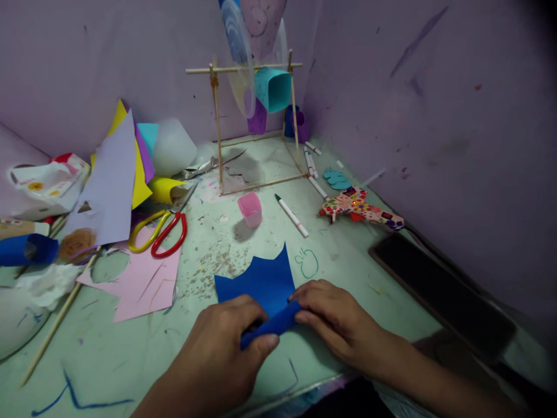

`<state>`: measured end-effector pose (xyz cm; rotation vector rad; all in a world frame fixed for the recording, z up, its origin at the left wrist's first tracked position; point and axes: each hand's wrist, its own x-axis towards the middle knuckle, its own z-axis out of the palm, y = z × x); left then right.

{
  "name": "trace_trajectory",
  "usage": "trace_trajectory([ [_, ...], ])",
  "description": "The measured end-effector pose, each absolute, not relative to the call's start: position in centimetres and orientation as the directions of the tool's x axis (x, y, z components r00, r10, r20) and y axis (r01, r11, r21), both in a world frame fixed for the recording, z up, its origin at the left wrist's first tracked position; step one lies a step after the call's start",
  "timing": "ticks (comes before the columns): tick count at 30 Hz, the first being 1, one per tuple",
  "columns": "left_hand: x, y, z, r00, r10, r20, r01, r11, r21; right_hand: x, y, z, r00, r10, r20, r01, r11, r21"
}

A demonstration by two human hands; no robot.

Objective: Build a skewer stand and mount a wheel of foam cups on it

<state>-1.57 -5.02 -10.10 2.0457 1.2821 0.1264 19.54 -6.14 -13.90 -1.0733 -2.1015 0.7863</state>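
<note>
A blue sheet of paper (265,281) with a jagged, curved far edge lies at the front middle, its near edge folded or rolled toward me. My left hand (226,342) is closed around the left end of that fold, the thumb on the near side and the fingers behind. At the right end, my right hand (331,316) pinches the same fold between thumb and fingers. Beyond the paper stands a small pink cup shape (250,209), and a white marker with a green tip (291,215) lies right of it.
Scissors with yellow and red handles (169,235) lie on pink paper (145,290) at left. A stick frame (256,187) holding a wheel with cups stands behind. A flower-patterned glue gun (361,207) and a black phone (444,290) lie at right. Paper scraps crowd the left.
</note>
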Motion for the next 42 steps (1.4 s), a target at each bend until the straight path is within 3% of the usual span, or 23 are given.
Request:
trace_trajectory([
  [2, -1.6, -4.4, -9.8, 0.47, 0.798, -0.379, 0.766, -0.154, 0.624, 19.1, -5.9, -14.2, -0.374, 0.893, 0.249, 0.491, 0.419, -0.764],
  [7, -1.5, -3.4, -9.9, 0.385, 0.797, -0.466, 0.78, -0.011, 0.626, 18.4, -5.7, -14.5, -0.254, 0.937, 0.239, 0.488, 0.338, -0.805],
  [13, -1.1, -2.1, -10.1, 0.413, 0.739, -0.532, 0.754, 0.05, 0.655, 19.0, -6.5, -14.7, -0.21, 0.923, 0.322, 0.466, 0.384, -0.797],
  [20, -0.3, -1.2, -10.1, 0.36, 0.751, -0.554, 0.814, 0.038, 0.579, 19.8, -6.7, -14.5, -0.372, 0.87, 0.323, 0.479, 0.478, -0.736],
  [25, -0.4, -1.7, -10.1, 0.357, 0.809, -0.467, 0.794, 0.0, 0.608, 19.9, -6.4, -14.4, -0.404, 0.849, 0.341, 0.48, 0.514, -0.711],
  [31, -1.6, -2.8, -10.2, 0.428, 0.885, -0.185, 0.715, -0.206, 0.668, 19.4, -6.0, -14.3, -0.413, 0.845, 0.339, 0.529, 0.526, -0.666],
  [37, -3.3, -1.7, -9.6, 0.495, 0.856, -0.149, 0.685, -0.279, 0.672, 19.1, -6.0, -14.3, -0.337, 0.883, 0.327, 0.548, 0.466, -0.695],
  [42, -3.6, -0.4, -9.6, 0.469, 0.872, -0.142, 0.662, -0.24, 0.71, 18.9, -5.5, -14.3, -0.297, 0.92, 0.257, 0.573, 0.387, -0.722],
])
